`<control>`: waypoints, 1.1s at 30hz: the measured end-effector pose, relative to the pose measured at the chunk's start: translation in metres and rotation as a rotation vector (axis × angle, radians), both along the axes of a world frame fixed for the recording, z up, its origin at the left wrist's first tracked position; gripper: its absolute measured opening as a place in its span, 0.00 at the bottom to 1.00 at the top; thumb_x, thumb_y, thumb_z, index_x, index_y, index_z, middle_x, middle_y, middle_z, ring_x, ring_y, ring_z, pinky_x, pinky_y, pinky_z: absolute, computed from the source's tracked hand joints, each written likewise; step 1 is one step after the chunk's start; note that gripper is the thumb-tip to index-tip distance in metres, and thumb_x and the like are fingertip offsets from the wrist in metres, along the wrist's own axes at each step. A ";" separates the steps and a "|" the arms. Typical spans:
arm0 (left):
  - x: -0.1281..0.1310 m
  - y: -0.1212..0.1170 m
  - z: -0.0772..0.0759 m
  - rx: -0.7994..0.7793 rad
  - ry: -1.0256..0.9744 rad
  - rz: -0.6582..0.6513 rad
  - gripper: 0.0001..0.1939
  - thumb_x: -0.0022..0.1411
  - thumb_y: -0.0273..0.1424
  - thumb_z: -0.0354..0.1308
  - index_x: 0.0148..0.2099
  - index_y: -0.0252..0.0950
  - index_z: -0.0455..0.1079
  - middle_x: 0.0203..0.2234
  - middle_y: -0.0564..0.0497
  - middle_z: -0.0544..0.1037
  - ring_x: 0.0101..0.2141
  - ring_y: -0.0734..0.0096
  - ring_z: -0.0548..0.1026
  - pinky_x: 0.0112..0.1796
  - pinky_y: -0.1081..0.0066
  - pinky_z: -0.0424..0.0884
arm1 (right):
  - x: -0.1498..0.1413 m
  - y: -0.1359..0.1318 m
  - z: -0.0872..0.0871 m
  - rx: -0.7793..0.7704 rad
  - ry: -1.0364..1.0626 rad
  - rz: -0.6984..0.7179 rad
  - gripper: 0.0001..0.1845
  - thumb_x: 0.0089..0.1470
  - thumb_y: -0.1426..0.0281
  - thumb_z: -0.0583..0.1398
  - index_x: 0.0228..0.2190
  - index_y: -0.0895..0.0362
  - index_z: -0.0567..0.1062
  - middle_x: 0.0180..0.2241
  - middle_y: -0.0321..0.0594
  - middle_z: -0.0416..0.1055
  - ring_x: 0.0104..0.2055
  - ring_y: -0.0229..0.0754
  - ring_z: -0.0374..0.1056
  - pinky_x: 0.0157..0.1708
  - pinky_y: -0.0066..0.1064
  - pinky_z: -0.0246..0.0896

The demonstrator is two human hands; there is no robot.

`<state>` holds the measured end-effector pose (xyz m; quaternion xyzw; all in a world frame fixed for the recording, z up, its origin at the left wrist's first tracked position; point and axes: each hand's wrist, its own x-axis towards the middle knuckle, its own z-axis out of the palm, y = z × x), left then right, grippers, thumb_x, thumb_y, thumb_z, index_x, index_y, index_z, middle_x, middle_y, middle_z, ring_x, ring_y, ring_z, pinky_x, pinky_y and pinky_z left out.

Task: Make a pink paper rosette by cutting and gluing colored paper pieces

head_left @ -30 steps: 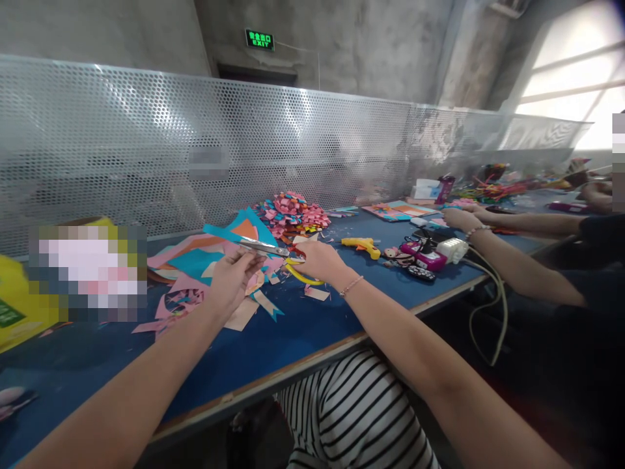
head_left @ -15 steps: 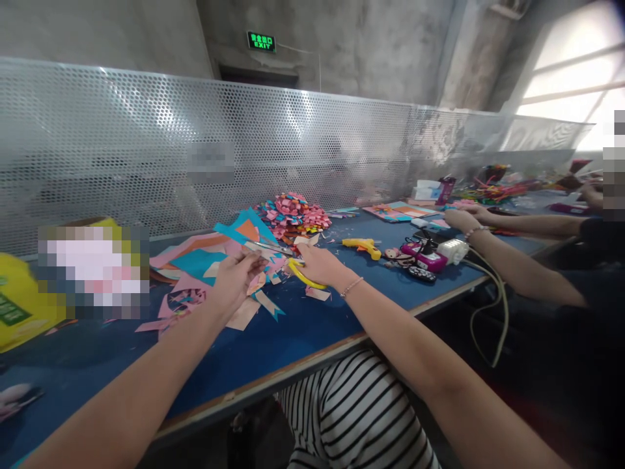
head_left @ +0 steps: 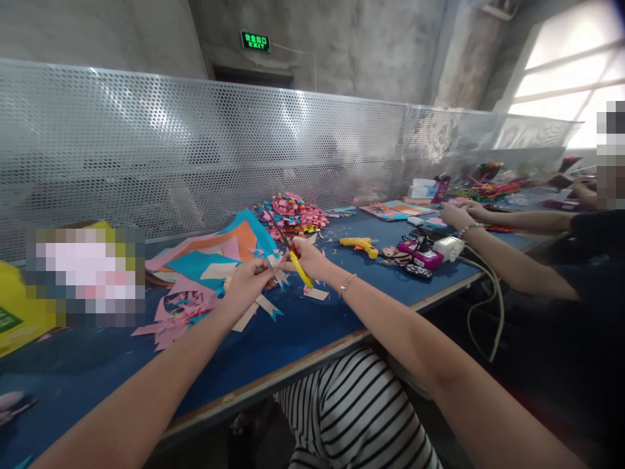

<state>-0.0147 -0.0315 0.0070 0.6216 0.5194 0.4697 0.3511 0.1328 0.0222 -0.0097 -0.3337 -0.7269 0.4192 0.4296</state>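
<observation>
My right hand point(head_left: 315, 260) is closed around yellow-handled scissors point(head_left: 303, 270), whose blades tilt up and away to the left. My left hand point(head_left: 250, 281) pinches a small beige and blue strip of paper point(head_left: 277, 268); my right fingertips reach its other side. Below the hands lies a beige strip with a notched blue end point(head_left: 270, 307) on the blue table. Left of my left hand are sheets of blue, orange and pink paper point(head_left: 195, 257) and a cut-up pink sheet point(head_left: 183, 306).
A heap of pink, blue and orange paper pieces point(head_left: 293, 212) sits behind the hands. To the right lie a yellow glue gun point(head_left: 360, 245), a purple device point(head_left: 424, 258) and a white power strip point(head_left: 448, 249). A co-worker's hands point(head_left: 461, 215) work farther right. A yellow bag point(head_left: 24, 309) stands left.
The scissors have swung from lying across the paper strip to tilting back in my right hand. Both hands have drawn together at the strip, and the large blue sheet behind is more exposed.
</observation>
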 end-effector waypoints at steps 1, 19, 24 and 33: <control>0.000 0.001 -0.001 -0.001 0.004 -0.006 0.10 0.39 0.36 0.60 0.18 0.37 0.63 0.11 0.54 0.71 0.16 0.72 0.69 0.22 0.72 0.63 | -0.001 0.001 -0.002 0.007 -0.016 -0.012 0.19 0.36 0.66 0.64 0.25 0.56 0.58 0.22 0.29 0.63 0.25 0.33 0.61 0.29 0.28 0.60; 0.001 0.000 -0.002 -0.066 0.003 -0.061 0.08 0.39 0.33 0.59 0.20 0.36 0.63 0.11 0.54 0.70 0.15 0.74 0.68 0.21 0.73 0.64 | 0.014 -0.002 0.009 0.120 -0.358 -0.359 0.09 0.40 0.71 0.59 0.24 0.57 0.61 0.25 0.34 0.64 0.28 0.36 0.60 0.29 0.29 0.56; -0.002 0.002 -0.004 -0.043 -0.102 -0.036 0.08 0.39 0.33 0.59 0.25 0.37 0.65 0.13 0.57 0.69 0.17 0.73 0.68 0.22 0.73 0.64 | 0.013 -0.007 0.006 0.076 -0.337 -0.175 0.15 0.44 0.60 0.59 0.27 0.57 0.61 0.24 0.31 0.61 0.27 0.35 0.56 0.29 0.29 0.54; -0.001 0.000 -0.002 -0.011 -0.195 0.001 0.09 0.41 0.34 0.60 0.23 0.36 0.64 0.13 0.57 0.67 0.17 0.76 0.66 0.21 0.75 0.62 | 0.013 -0.007 0.007 0.140 -0.225 -0.157 0.19 0.43 0.55 0.59 0.27 0.56 0.60 0.23 0.29 0.56 0.26 0.33 0.52 0.27 0.27 0.50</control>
